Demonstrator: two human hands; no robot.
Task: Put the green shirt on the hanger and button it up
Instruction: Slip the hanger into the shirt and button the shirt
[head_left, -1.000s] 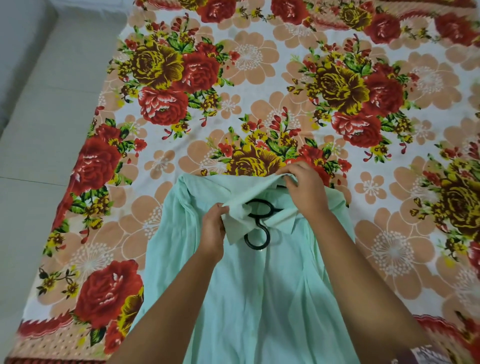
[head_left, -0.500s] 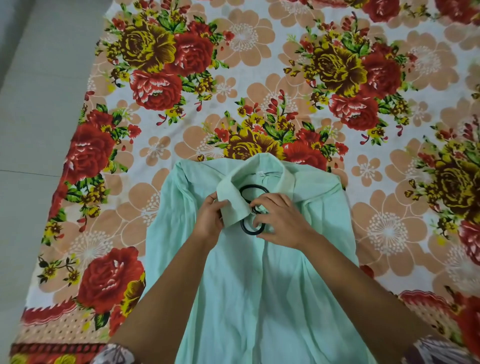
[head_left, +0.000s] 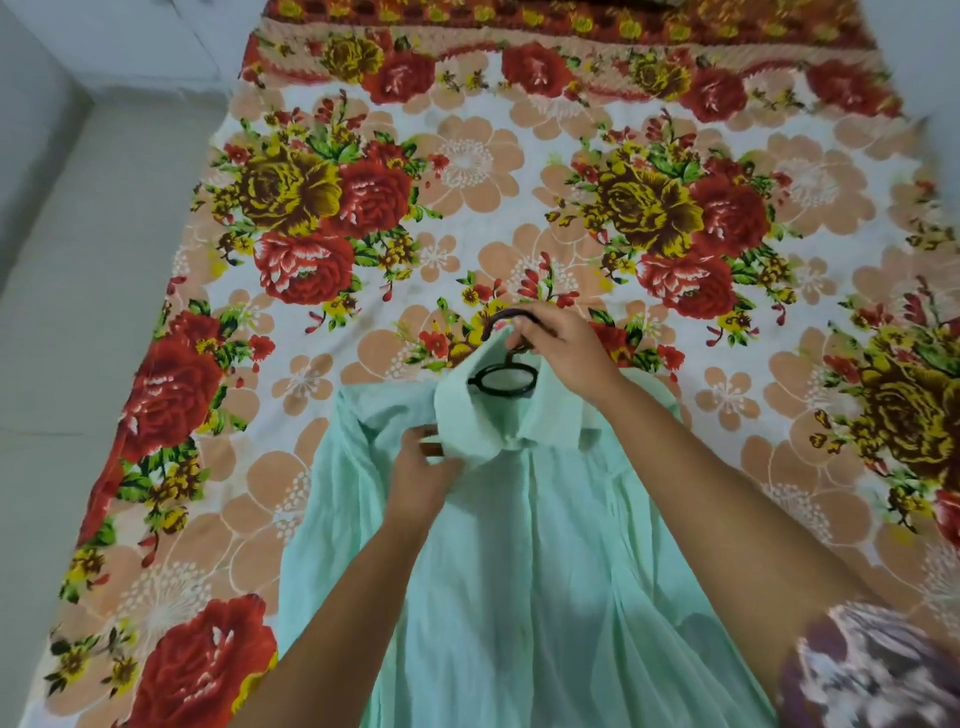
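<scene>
green shirt lay flat, front up, on floral sheet, collar at far end, black hanger sitting inside neck. right hand gripped hanger hook, prob to keep it centred and poking out past collar. left hand pinched left collar flap, guessing to line up fronts for buttoning. buttons too small to see, couldn't tell if any done

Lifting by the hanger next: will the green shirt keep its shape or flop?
Likely floppy: the green shirt lies in soft folds and looks thin. It would probably drape from the hanger the right hand grips. Probably light: the left hand bunches its collar.
</scene>
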